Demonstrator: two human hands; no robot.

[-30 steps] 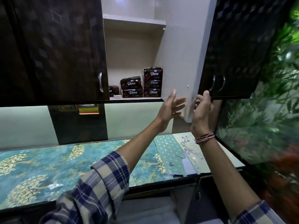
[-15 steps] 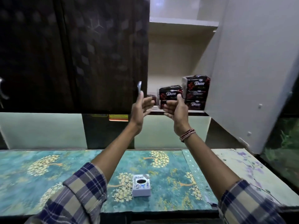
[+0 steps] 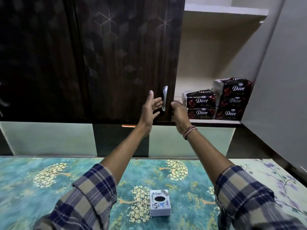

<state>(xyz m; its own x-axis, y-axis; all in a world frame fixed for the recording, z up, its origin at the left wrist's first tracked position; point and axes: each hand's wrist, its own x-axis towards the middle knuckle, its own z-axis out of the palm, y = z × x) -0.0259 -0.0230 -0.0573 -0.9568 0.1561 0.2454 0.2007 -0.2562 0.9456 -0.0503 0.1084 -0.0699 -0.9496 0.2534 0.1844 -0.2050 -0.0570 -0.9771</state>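
Note:
A dark wood-pattern cabinet door (image 3: 126,63) hangs closed on the wall cupboard, with a silver handle (image 3: 165,100) near its lower right edge. My left hand (image 3: 151,108) is raised with straight fingers, its fingertips just left of the handle. Beside it, my right hand (image 3: 178,113) has its fingers curled at the door's free edge. To the right the cupboard stands open, and several dark Dove soap packs (image 3: 216,102) are stacked on its lower shelf (image 3: 216,122).
The open right cupboard door (image 3: 282,97) shows its pale inner side and juts out toward me. Below lies a counter with a teal tree-pattern mat (image 3: 49,180) and a floral mat (image 3: 274,176). A small white box (image 3: 160,202) sits near the counter's front edge.
Both hands have moved from the open right door to the closed left door's handle. My left hand has uncurled, and my right hand has shifted to the door's edge.

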